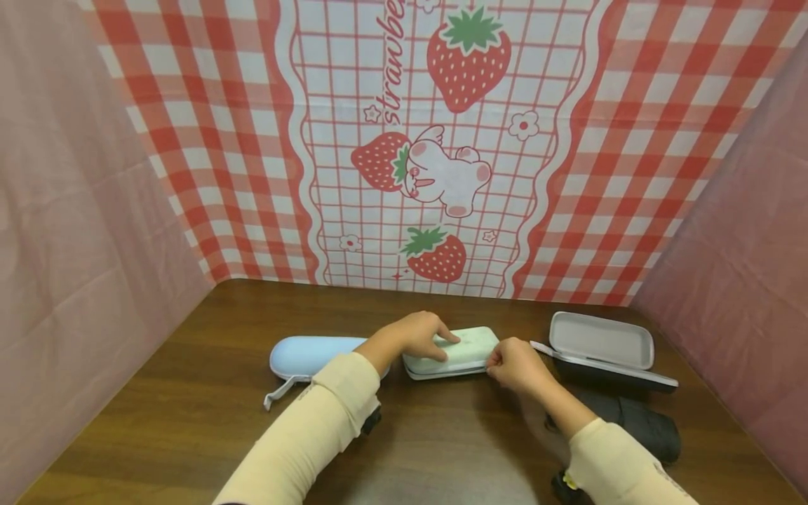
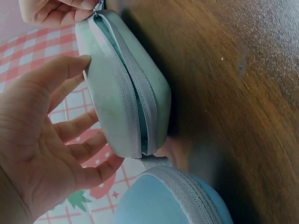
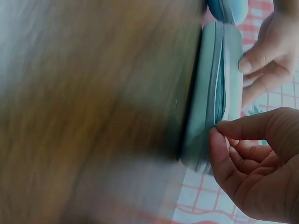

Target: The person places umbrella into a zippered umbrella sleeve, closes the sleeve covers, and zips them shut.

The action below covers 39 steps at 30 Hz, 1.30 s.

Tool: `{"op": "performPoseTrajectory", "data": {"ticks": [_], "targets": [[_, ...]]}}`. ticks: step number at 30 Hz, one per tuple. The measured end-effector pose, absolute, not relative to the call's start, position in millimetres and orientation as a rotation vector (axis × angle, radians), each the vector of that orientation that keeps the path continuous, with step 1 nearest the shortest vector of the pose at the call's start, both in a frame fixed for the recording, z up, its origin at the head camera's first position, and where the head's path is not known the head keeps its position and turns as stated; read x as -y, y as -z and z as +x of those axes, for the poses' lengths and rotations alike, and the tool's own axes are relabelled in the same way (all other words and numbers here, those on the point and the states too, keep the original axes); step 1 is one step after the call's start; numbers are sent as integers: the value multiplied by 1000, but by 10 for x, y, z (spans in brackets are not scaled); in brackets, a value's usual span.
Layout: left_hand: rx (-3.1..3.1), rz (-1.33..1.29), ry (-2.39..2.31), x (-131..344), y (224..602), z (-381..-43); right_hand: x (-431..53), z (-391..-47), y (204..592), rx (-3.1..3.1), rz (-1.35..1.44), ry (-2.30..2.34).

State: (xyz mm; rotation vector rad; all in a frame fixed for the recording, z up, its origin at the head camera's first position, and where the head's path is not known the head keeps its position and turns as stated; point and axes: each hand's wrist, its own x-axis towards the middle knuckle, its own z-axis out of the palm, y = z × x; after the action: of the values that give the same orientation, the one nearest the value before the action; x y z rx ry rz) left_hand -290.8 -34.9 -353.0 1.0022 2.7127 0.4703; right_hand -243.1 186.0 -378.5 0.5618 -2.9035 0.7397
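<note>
Closest in, two cream-coloured fabric sleeves (image 1: 297, 438) reach over the glossy brown wood-grain table (image 1: 435, 449). A dark, soft-looking black bundle (image 1: 647, 424) lies on the right, partly behind the right forearm. Past the sleeves, the right hand (image 1: 519, 366) pinches the small zip pull (image 2: 99, 7) between thumb and forefinger at the right end of a mint-green rounded rectangular case (image 1: 476, 341); the pull itself is mostly hidden by the fingertips. The left hand (image 1: 418, 337) has its fingers spread, with the tips resting on the lid and not wrapped around it. The case sits flat on the table in the middle, between the two hands, its grey zip tape (image 2: 124, 91) parted along the front so that a narrow teal strip of the inside shows. Just beside its left end lies a light-blue rounded case (image 1: 306, 354) with a grey fabric strap, partly covered by the left arm. To the right, beyond the black bundle, a dark hinged case with a pale grey lining (image 1: 602, 341) stands open. Behind everything hangs a red-and-white checked cloth (image 1: 637, 175) printed with strawberries, flanked by pink fabric (image 1: 95, 224).
</note>
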Motion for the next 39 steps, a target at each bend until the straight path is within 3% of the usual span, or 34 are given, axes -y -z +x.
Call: {"op": "performPoseTrajectory", "data": {"ticks": [11,25,33,39], "targets": [[-2713,992,-472,349,3536,-2907,-1653,-2380,3814,2897,590,-812],[-2714,872,-448,270,3472,-2745,-1864,-2502,3809,2817,574,-677],[-2652,1025,-492,287,3455,-2719,-1887,-2541,3828,2825,590,-690],[-2556,999,-639,292,3507,-2715,-1909,-2515,3819,2825,570,-714]]}}
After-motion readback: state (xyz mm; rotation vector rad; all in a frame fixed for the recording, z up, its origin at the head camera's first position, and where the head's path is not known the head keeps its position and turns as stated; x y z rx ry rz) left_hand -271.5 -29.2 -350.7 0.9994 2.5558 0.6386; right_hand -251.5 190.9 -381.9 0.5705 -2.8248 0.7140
